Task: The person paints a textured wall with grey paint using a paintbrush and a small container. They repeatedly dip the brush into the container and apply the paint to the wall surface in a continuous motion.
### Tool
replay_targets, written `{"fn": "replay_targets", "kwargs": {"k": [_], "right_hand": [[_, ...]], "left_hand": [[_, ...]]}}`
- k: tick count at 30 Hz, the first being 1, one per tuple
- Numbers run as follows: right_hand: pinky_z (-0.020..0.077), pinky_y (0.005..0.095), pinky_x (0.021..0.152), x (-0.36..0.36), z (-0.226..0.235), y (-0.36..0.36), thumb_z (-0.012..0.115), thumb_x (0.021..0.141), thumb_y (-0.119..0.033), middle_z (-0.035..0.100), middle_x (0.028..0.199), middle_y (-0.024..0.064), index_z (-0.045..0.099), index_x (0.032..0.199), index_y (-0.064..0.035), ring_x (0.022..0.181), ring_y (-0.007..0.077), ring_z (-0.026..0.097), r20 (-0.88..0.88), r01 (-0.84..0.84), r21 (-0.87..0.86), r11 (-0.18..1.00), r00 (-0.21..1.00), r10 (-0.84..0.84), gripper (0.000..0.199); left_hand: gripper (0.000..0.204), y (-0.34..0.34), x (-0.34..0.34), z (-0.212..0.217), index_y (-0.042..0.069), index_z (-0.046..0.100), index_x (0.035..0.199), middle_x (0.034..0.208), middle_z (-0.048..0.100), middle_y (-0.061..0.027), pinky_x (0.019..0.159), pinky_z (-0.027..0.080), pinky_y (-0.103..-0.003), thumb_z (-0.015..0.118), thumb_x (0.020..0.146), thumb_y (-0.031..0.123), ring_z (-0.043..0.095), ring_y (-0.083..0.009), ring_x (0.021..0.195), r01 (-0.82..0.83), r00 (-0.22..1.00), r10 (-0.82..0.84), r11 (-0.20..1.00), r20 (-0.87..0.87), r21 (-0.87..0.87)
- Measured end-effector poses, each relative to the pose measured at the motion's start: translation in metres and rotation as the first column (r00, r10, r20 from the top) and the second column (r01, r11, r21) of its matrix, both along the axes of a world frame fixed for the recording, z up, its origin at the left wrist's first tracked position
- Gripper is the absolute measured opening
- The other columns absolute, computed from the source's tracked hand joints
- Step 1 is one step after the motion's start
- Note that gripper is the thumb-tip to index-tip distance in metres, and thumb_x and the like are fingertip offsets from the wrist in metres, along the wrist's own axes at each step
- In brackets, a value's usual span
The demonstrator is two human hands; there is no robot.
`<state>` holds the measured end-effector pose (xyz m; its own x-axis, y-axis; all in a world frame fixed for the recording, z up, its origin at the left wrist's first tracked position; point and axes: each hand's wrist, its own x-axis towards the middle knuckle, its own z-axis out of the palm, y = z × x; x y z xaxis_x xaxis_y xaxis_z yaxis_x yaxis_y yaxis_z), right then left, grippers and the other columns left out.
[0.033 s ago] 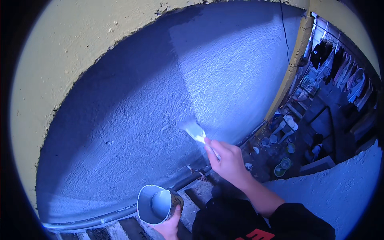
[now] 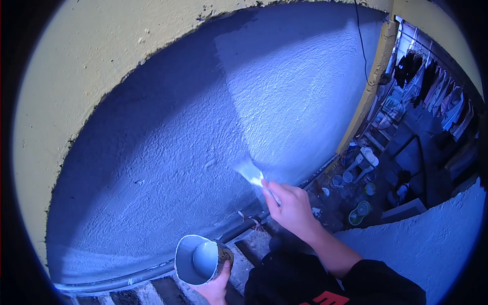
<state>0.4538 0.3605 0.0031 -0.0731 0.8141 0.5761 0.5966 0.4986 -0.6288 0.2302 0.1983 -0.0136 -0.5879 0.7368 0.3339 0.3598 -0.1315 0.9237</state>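
A paintbrush (image 2: 250,172) is gripped by its handle in my right hand (image 2: 292,206), fingers closed round it. Its splayed bristles touch or nearly touch the rough wall (image 2: 188,147), close to the lower end of the border between a darker left area and a paler right one. My left hand (image 2: 216,287) holds a cut-off paint container (image 2: 182,262) from its lower right side, thumb against the outside. Pale paint shows in the container, tilted so that I see inside; most of the left fingers are hidden beneath it.
A dark pipe (image 2: 236,231) runs along the wall's foot, above striped steps (image 2: 152,292). A yellow post (image 2: 373,89) with a hanging cable (image 2: 362,38) borders the wall. Down to the right are a white stool (image 2: 367,158), tubs and hanging clothes (image 2: 447,99).
The brush and my right hand have shifted slightly down and to the right along the wall. My left hand and the paint container stay put.
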Motion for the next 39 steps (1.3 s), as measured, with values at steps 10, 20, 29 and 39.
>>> {"fn": "replay_targets", "kwargs": {"k": [10, 20, 29, 39], "right_hand": [[0.0460, 0.0389, 0.048, 0.000, 0.047, 0.007, 0.072, 0.090, -0.009, 0.056, 0.067, 0.0108, 0.073, 0.119, -0.0078, 0.053, 0.0299, 0.060, -0.039, -0.009, 0.192, 0.981, 0.999, 0.017, 0.029], [0.0513, 0.0530, 0.056, -0.004, -0.047, 0.000, 0.066, 0.090, -0.014, 0.064, 0.070, 0.0171, 0.068, 0.105, -0.0093, 0.062, 0.0416, 0.065, 0.093, 0.019, -0.190, 0.982, 0.996, -0.001, 0.016], [0.0520, 0.0535, 0.060, -0.004, -0.009, 0.011, 0.065, 0.091, -0.013, 0.065, 0.072, 0.0212, 0.066, 0.096, -0.0059, 0.066, 0.0437, 0.066, 0.058, 0.000, -0.214, 0.977, 0.998, 0.013, 0.009], [0.0487, 0.0407, 0.053, 0.002, 0.094, 0.003, 0.070, 0.091, -0.009, 0.062, 0.071, 0.0149, 0.072, 0.122, -0.0065, 0.058, 0.0308, 0.063, -0.187, -0.005, 0.208, 0.978, 0.981, 0.044, 0.031]], "left_hand": [[0.090, -0.006, 0.005, 0.006, -0.005, 0.047, 0.138, 0.129, 0.058, -0.0174, 0.106, 0.046, -0.045, 0.094, 0.062, 0.012, 0.059, -0.0298, 0.119, -0.040, 0.999, 0.040, 0.999, -0.006, -0.005], [0.086, -0.008, 0.000, 0.000, -0.007, 0.049, 0.135, 0.125, 0.060, -0.0169, 0.103, 0.047, -0.043, 0.094, 0.063, 0.011, 0.061, -0.0277, 0.113, -0.048, 0.998, 0.048, 0.999, -0.035, 0.019], [0.088, -0.013, -0.001, -0.004, -0.006, 0.049, 0.135, 0.125, 0.060, -0.0167, 0.104, 0.046, -0.044, 0.095, 0.061, 0.011, 0.060, -0.0287, 0.114, -0.021, 0.995, 0.022, 1.000, -0.100, 0.017], [0.088, -0.014, -0.012, -0.007, -0.005, 0.049, 0.136, 0.127, 0.059, -0.0164, 0.105, 0.046, -0.044, 0.094, 0.060, 0.007, 0.060, -0.0287, 0.117, -0.025, 0.998, 0.027, 0.999, -0.048, 0.045]]}}
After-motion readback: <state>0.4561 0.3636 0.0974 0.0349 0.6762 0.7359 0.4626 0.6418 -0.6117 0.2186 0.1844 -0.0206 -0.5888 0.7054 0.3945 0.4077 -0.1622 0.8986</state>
